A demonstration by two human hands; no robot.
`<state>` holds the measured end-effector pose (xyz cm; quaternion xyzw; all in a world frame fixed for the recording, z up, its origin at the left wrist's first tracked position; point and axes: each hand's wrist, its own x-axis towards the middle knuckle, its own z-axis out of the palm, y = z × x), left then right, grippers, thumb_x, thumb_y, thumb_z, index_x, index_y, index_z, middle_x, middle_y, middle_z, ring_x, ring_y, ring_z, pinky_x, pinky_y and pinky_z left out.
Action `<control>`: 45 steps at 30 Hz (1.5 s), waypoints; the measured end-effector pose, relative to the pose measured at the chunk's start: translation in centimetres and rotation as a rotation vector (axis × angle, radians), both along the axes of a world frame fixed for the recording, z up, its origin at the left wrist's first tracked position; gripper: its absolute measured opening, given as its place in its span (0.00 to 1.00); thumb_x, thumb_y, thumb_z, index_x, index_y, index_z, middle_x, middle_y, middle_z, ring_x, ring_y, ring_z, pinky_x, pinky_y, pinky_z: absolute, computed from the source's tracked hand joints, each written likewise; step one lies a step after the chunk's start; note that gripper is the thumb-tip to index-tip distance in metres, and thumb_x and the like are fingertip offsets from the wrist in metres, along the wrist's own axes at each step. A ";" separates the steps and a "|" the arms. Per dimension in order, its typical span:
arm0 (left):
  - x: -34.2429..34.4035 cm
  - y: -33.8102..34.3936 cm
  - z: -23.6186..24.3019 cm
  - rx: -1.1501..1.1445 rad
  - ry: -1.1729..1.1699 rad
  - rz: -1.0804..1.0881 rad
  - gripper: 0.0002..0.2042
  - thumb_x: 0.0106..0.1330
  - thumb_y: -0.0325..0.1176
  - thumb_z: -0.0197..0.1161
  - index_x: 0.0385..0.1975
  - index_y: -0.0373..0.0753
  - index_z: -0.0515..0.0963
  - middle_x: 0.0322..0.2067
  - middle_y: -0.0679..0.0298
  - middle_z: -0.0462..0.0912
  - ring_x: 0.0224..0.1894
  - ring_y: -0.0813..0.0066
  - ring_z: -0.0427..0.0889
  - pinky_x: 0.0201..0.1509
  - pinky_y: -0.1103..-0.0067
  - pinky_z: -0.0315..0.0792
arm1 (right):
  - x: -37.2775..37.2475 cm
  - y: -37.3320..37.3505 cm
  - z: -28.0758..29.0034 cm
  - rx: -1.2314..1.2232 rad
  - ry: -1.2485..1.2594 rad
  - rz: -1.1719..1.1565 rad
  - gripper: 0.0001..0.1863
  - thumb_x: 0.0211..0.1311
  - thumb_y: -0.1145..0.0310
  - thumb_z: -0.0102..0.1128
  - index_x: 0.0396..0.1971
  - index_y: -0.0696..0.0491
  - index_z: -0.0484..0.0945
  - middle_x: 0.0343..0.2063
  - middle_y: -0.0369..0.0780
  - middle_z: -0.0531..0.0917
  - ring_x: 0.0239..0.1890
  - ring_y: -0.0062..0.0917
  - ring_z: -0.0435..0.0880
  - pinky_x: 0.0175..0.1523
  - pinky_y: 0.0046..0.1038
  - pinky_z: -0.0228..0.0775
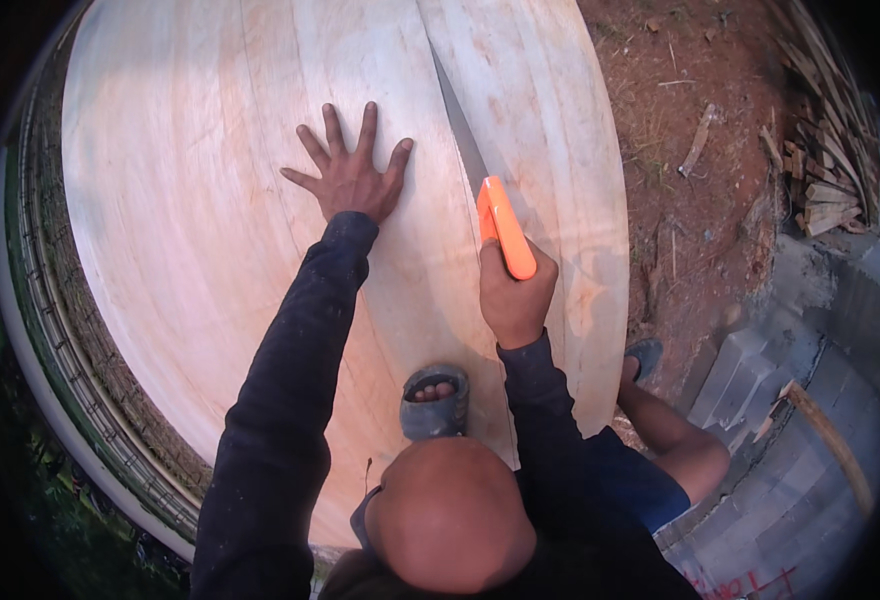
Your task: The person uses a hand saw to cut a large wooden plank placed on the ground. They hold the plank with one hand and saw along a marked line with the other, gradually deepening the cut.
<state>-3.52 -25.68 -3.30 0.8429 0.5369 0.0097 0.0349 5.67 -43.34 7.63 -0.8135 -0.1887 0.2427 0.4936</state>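
Our left hand (351, 182) lies fingers spread on the broad, pale wooden sheet (190, 180), probably to steady it; our dark grey open-toed sandal (435, 420) on it likely adds weight. Our right hand (518, 300) curls tightly round the orange-handled steel handsaw (477, 165), nearer the sheet's right edge, blade pointing toward the far edge, presumably for control.

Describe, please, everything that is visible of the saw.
The saw has a glossy orange handle, apparently plastic, and a thin grey blade that looks like metal and narrows toward its far end. The right hand grips the handle. The blade points forward and slightly left, its far end at a dark slit in the pale wooden sheet. Its teeth cannot be made out.
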 end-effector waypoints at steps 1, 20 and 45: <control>0.5 0.1 0.2 0.004 0.003 -0.006 0.36 0.66 0.74 0.42 0.74 0.70 0.56 0.77 0.58 0.46 0.78 0.38 0.36 0.65 0.24 0.34 | 2.2 4.6 -2.3 0.011 -0.014 -0.025 0.12 0.57 0.74 0.60 0.19 0.64 0.71 0.11 0.43 0.70 0.17 0.20 0.72 0.27 0.31 0.65; 1.4 0.3 0.8 0.011 -0.004 -0.017 0.37 0.66 0.73 0.47 0.73 0.68 0.57 0.77 0.58 0.45 0.78 0.40 0.36 0.65 0.25 0.34 | 4.3 8.4 -1.2 -0.075 -0.014 -0.007 0.15 0.56 0.70 0.60 0.16 0.63 0.70 0.12 0.50 0.71 0.14 0.41 0.70 0.28 0.39 0.65; -0.3 0.0 0.0 -0.005 0.000 0.016 0.38 0.65 0.73 0.47 0.74 0.68 0.56 0.78 0.59 0.44 0.78 0.41 0.35 0.66 0.27 0.32 | -2.7 -4.5 2.9 -0.051 0.104 -0.010 0.08 0.56 0.76 0.63 0.21 0.62 0.75 0.12 0.44 0.73 0.16 0.21 0.73 0.25 0.30 0.66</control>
